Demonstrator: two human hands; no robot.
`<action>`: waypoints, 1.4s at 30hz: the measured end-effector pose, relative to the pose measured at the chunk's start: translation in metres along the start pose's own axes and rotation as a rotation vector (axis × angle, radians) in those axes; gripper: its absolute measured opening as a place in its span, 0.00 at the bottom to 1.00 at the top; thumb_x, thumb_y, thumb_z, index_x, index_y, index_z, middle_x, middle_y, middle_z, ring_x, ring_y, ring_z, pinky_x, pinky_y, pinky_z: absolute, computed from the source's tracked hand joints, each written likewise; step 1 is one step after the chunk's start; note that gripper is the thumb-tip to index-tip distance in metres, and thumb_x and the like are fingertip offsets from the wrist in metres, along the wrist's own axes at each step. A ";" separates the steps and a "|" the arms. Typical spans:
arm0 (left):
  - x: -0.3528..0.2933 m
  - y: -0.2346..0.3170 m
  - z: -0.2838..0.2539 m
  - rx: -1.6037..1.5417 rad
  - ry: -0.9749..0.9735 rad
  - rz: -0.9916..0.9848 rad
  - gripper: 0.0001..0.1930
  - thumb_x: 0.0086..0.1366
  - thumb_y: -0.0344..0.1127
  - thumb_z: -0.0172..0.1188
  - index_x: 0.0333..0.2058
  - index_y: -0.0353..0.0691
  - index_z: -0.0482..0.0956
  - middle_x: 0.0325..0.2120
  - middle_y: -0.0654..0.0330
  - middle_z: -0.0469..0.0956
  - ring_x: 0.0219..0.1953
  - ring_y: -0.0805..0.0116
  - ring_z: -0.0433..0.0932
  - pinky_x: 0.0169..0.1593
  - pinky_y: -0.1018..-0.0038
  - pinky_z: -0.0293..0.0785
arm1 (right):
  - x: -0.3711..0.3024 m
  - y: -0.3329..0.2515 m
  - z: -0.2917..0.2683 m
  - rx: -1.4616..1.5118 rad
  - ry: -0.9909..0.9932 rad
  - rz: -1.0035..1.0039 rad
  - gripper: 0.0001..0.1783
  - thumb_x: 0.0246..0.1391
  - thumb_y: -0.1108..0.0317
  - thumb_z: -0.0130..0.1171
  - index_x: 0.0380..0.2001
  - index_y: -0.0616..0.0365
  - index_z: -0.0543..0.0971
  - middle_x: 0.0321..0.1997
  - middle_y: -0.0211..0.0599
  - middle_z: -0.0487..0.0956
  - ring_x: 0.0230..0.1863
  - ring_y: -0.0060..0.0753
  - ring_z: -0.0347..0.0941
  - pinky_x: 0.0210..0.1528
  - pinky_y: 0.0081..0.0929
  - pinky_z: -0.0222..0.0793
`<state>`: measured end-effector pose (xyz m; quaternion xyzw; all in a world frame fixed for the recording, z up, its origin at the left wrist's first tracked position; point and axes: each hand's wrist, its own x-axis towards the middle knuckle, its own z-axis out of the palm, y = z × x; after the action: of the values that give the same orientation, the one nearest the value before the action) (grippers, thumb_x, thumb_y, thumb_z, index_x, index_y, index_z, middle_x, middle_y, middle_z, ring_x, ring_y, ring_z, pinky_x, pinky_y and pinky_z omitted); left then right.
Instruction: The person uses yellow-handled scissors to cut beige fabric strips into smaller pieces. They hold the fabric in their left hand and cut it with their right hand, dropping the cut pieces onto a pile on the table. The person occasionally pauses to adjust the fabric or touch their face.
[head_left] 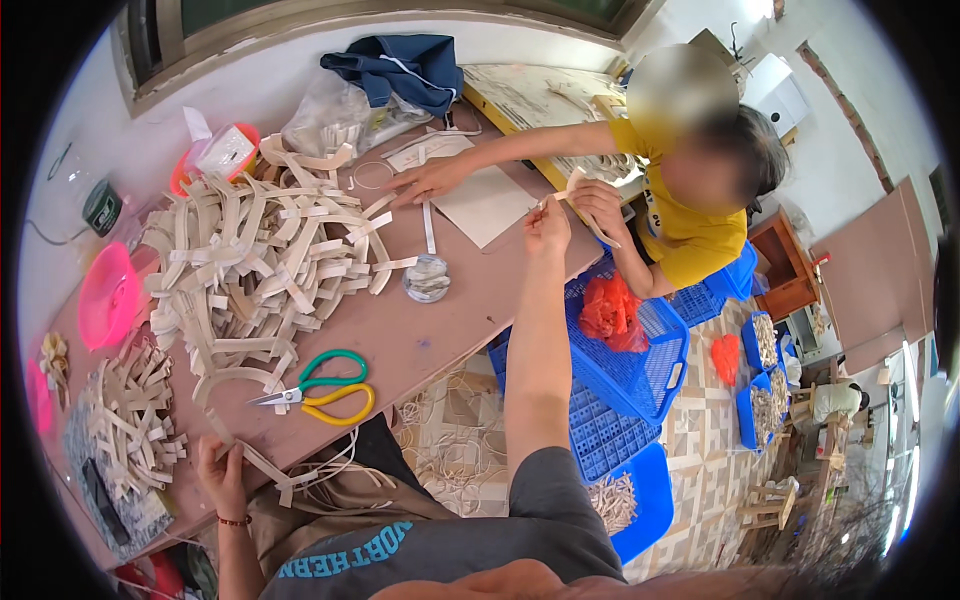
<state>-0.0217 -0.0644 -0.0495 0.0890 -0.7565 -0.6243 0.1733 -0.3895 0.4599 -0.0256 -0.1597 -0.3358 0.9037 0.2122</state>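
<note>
My left hand [222, 474] is closed on a pale, flat curved strip [263, 464] at the table's near edge; its material I cannot tell. My right hand [547, 228] reaches far out past the table edge, fingers pinched at the end of another pale curved strip [574, 182]. A co-worker's hand [598, 203] grips the same strip or one touching it. Close to my left hand lie scissors [303, 394] with one green and one yellow handle, blades apart. Beyond them a large heap of pale curved strips [270, 250] covers the left of the brown table [430, 335].
The co-worker's other hand [430, 180] rests by the heap. A smaller strip pile [130, 420], pink basin [110, 295] and round tape-wrapped object [427, 279] sit on the table. Blue crates [630, 385], one with a red bag [612, 314], stand right of my right arm.
</note>
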 end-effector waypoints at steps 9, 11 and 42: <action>0.001 0.000 0.001 0.001 -0.030 0.005 0.06 0.58 0.20 0.55 0.35 0.35 0.72 0.32 0.65 0.65 0.27 0.81 0.70 0.27 0.85 0.68 | -0.015 0.011 -0.008 0.014 -0.003 0.004 0.03 0.55 0.70 0.55 0.31 0.54 0.71 0.25 0.28 0.74 0.21 0.17 0.67 0.21 0.14 0.63; 0.001 0.000 0.002 0.008 -0.029 0.008 0.06 0.58 0.20 0.55 0.34 0.35 0.72 0.32 0.65 0.65 0.27 0.81 0.70 0.27 0.85 0.68 | -0.017 0.010 -0.009 0.002 0.009 -0.016 0.03 0.54 0.71 0.55 0.31 0.54 0.71 0.25 0.28 0.74 0.21 0.17 0.67 0.22 0.14 0.63; 0.000 0.003 0.004 0.020 -0.019 0.003 0.06 0.58 0.20 0.55 0.33 0.36 0.71 0.33 0.66 0.63 0.26 0.82 0.67 0.26 0.85 0.66 | -0.009 0.002 -0.015 0.057 -0.053 -0.042 0.05 0.56 0.72 0.52 0.37 0.54 0.70 0.27 0.30 0.72 0.24 0.21 0.66 0.25 0.18 0.65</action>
<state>-0.0229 -0.0601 -0.0477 0.0839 -0.7644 -0.6172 0.1662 -0.3761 0.4625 -0.0362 -0.1223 -0.3186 0.9122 0.2267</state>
